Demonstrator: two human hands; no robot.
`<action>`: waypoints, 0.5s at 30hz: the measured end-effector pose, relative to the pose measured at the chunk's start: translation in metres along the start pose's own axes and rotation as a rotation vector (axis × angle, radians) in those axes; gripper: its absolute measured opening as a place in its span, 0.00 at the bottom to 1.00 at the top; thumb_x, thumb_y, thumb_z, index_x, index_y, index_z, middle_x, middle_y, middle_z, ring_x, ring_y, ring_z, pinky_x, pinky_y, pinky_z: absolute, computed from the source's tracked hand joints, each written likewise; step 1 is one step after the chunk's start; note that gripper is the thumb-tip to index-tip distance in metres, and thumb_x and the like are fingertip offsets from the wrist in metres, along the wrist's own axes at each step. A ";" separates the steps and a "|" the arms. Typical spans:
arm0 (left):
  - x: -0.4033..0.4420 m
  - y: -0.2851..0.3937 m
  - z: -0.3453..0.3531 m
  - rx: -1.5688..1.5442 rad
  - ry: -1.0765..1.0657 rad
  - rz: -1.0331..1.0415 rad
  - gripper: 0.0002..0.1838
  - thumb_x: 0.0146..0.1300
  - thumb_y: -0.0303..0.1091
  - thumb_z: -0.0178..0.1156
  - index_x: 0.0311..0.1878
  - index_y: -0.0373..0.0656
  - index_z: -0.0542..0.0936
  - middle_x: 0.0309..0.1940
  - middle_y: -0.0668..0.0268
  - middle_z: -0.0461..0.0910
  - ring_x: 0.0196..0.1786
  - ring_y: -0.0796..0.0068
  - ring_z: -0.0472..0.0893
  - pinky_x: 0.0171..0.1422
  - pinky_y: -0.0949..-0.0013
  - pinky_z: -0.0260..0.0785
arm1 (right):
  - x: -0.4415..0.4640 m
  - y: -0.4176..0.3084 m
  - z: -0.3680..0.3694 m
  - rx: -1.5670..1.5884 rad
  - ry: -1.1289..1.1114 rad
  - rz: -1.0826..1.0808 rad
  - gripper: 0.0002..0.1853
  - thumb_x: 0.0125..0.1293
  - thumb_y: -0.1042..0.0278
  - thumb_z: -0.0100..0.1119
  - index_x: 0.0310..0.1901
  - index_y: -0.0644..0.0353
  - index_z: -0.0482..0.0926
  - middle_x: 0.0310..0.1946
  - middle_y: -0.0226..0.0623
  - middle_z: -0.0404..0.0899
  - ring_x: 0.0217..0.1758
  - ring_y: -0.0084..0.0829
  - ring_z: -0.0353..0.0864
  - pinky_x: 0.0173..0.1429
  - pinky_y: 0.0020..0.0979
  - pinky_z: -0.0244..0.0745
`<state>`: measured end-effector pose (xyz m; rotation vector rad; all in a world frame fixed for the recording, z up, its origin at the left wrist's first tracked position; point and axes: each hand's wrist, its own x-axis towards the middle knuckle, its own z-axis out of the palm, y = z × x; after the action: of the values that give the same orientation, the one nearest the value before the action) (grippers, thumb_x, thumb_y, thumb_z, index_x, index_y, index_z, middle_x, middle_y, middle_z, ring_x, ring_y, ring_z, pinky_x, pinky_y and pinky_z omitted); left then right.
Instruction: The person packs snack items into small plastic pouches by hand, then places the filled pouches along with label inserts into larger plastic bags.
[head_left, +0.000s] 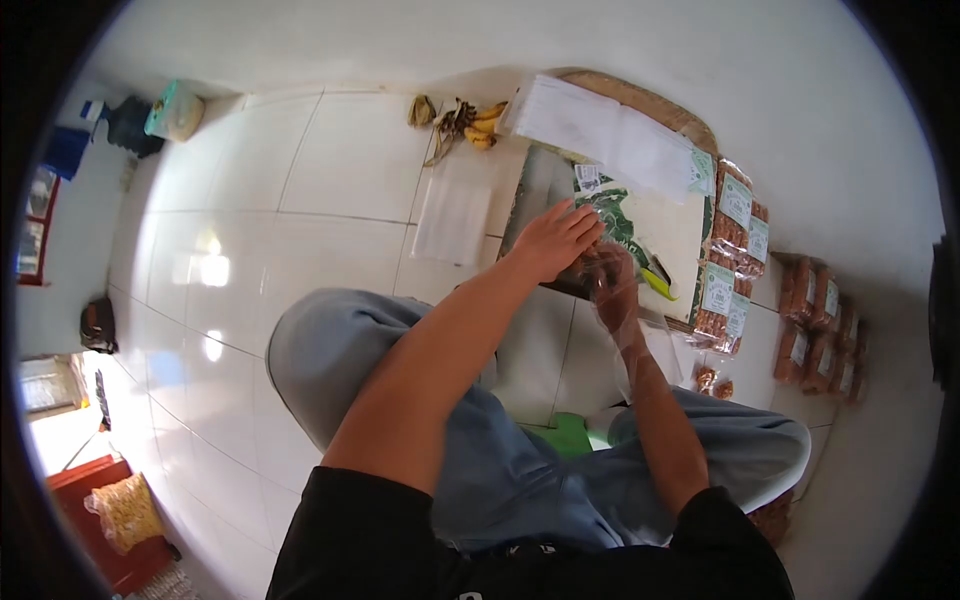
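Observation:
My left hand (560,240) reaches over the near edge of a low board covered with a green and white printed sheet (615,213). Its fingers are stretched out and touch the top of a clear plastic bag (628,345). Close beside it, my right hand (612,285) is curled within or behind this bag, which trails down along the wrist. Something brown shows between the hands, but its shape is unclear. Right of my hands lies a cutter with a yellow-green handle (658,285), its dark end pointing away from me.
White sheets (620,135) lie at the board's far side. Labelled packs of brown snacks (718,290) line its right edge, with more packs (822,325) by the wall. Bananas (485,125) and a stack of clear bags (453,218) lie left. A green object (570,435) is between my legs.

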<state>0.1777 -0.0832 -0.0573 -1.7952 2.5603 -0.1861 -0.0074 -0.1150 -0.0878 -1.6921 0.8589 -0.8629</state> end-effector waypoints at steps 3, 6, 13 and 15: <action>0.001 0.000 0.011 -0.021 0.118 0.013 0.37 0.61 0.40 0.61 0.73 0.45 0.62 0.71 0.67 0.64 0.77 0.69 0.57 0.81 0.57 0.44 | 0.001 0.009 -0.006 -0.240 -0.020 0.082 0.18 0.65 0.86 0.52 0.56 0.63 0.76 0.51 0.47 0.82 0.54 0.38 0.83 0.57 0.33 0.76; 0.001 0.000 0.024 -0.016 0.239 0.012 0.32 0.63 0.40 0.58 0.70 0.44 0.66 0.69 0.66 0.67 0.75 0.69 0.60 0.79 0.57 0.48 | 0.004 0.010 -0.005 -0.417 0.005 -0.068 0.18 0.64 0.87 0.50 0.54 0.64 0.77 0.50 0.47 0.83 0.54 0.37 0.83 0.57 0.34 0.76; 0.004 -0.003 0.028 -0.008 0.232 0.058 0.27 0.69 0.39 0.50 0.71 0.46 0.66 0.69 0.67 0.68 0.75 0.71 0.62 0.79 0.59 0.50 | 0.009 0.009 0.004 -0.242 0.054 -0.029 0.15 0.63 0.87 0.49 0.48 0.65 0.79 0.47 0.43 0.82 0.52 0.35 0.83 0.58 0.31 0.76; 0.004 0.000 0.031 -0.011 0.250 0.057 0.27 0.69 0.39 0.50 0.71 0.45 0.66 0.70 0.67 0.67 0.75 0.71 0.61 0.79 0.59 0.50 | 0.009 0.018 0.005 -0.317 0.035 -0.107 0.17 0.62 0.90 0.45 0.47 0.65 0.79 0.46 0.39 0.81 0.52 0.31 0.82 0.58 0.30 0.75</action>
<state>0.1784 -0.0898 -0.0877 -1.8048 2.7778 -0.4220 -0.0016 -0.1247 -0.1053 -2.0181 0.9754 -0.8639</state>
